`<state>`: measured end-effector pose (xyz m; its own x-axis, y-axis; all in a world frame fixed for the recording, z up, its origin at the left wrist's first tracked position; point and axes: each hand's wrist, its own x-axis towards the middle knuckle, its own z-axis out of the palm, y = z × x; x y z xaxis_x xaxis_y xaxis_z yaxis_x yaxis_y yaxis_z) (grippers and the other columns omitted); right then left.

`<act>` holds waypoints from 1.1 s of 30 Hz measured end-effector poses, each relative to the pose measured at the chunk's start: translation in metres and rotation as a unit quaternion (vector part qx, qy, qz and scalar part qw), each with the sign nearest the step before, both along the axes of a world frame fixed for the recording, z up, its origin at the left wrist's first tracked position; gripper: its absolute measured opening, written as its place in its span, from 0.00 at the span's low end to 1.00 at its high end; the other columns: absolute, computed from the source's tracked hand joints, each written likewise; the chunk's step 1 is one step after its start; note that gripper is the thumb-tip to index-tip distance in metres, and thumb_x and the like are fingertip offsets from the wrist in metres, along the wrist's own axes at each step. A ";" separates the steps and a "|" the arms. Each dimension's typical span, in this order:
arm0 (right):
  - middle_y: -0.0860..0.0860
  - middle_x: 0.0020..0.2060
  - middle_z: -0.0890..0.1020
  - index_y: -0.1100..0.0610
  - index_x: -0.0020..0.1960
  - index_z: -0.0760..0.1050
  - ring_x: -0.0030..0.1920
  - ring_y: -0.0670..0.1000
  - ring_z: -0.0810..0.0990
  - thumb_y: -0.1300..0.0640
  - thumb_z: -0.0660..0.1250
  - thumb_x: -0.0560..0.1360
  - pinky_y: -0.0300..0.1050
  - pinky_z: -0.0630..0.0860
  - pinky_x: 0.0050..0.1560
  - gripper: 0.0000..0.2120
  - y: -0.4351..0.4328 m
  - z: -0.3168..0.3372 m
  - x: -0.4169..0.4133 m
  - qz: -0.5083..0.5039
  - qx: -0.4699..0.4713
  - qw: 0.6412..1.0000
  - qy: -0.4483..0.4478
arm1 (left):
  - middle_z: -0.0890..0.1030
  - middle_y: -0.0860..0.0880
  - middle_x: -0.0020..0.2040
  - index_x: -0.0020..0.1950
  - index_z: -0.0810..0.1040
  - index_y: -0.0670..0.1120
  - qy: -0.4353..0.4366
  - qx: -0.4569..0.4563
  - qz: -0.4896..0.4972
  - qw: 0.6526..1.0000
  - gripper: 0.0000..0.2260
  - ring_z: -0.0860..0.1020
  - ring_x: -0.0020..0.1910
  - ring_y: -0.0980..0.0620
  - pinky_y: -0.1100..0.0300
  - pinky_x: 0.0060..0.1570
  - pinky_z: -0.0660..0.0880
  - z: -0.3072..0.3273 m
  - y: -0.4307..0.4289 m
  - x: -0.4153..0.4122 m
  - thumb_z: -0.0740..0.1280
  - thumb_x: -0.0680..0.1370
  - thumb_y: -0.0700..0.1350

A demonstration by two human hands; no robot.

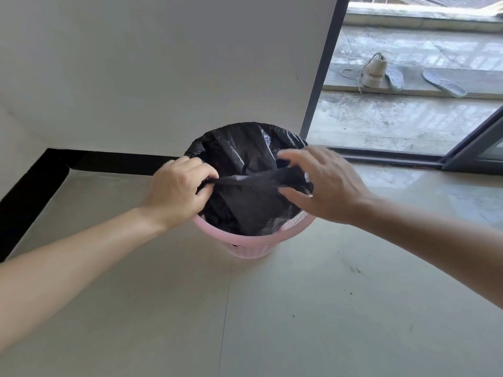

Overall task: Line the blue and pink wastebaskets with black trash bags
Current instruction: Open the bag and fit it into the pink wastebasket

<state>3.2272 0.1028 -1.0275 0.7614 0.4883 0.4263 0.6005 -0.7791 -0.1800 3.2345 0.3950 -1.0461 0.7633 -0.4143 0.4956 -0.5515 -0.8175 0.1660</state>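
From the head camera, I look down at a pink wastebasket (251, 244) standing on a pale tiled floor (272, 322), near a white wall (163, 63) with a black baseboard (32, 191). A black trash bag (245, 156) sits inside it; its far edge is folded over the far rim, while the near pink rim is still bare. My left hand (177, 191) has its fingers curled closed, pinching the bag's near edge at the basket's left side. My right hand (324, 183) grips the same stretched edge between thumb and spread fingers, on the right. Beyond an open sliding door (479, 142), a shoe (374, 70) and two insoles (443, 83) lie on concrete outside.
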 end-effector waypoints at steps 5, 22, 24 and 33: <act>0.51 0.41 0.83 0.54 0.68 0.68 0.34 0.57 0.80 0.58 0.61 0.79 0.46 0.69 0.30 0.17 -0.003 -0.013 -0.029 0.057 -0.080 0.993 0.065 | 0.79 0.47 0.42 0.50 0.81 0.42 -0.030 0.005 -0.082 0.996 0.08 0.79 0.40 0.47 0.58 0.39 0.74 0.002 -0.005 -0.026 0.67 0.74 0.35; 0.57 0.40 0.77 0.63 0.49 0.77 0.37 0.57 0.77 0.63 0.62 0.75 0.49 0.77 0.28 0.07 -0.016 -0.012 -0.027 0.118 -0.133 0.984 -0.022 | 0.77 0.43 0.37 0.50 0.68 0.42 -0.157 0.129 -0.095 0.974 0.06 0.74 0.28 0.48 0.57 0.19 0.67 -0.011 -0.031 -0.032 0.60 0.75 0.34; 0.56 0.40 0.77 0.62 0.49 0.77 0.37 0.58 0.78 0.60 0.62 0.74 0.52 0.76 0.26 0.08 -0.017 -0.010 -0.020 0.103 -0.147 0.984 -0.024 | 0.76 0.43 0.36 0.50 0.68 0.42 -0.153 0.100 -0.064 0.981 0.07 0.74 0.27 0.47 0.56 0.20 0.69 -0.018 -0.039 -0.034 0.62 0.74 0.33; 0.53 0.35 0.75 0.59 0.44 0.76 0.31 0.54 0.76 0.62 0.64 0.74 0.46 0.69 0.22 0.03 -0.028 -0.022 -0.045 0.145 -0.179 0.973 -0.033 | 0.76 0.44 0.36 0.50 0.70 0.43 -0.121 0.071 -0.106 0.984 0.06 0.73 0.30 0.45 0.50 0.25 0.70 -0.037 -0.035 -0.083 0.62 0.76 0.34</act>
<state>3.1826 0.0748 -1.0494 0.5471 0.8040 0.2329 0.8049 -0.5817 0.1174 3.1519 0.3602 -1.0831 0.5196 -0.6300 0.5771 -0.7215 -0.6854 -0.0987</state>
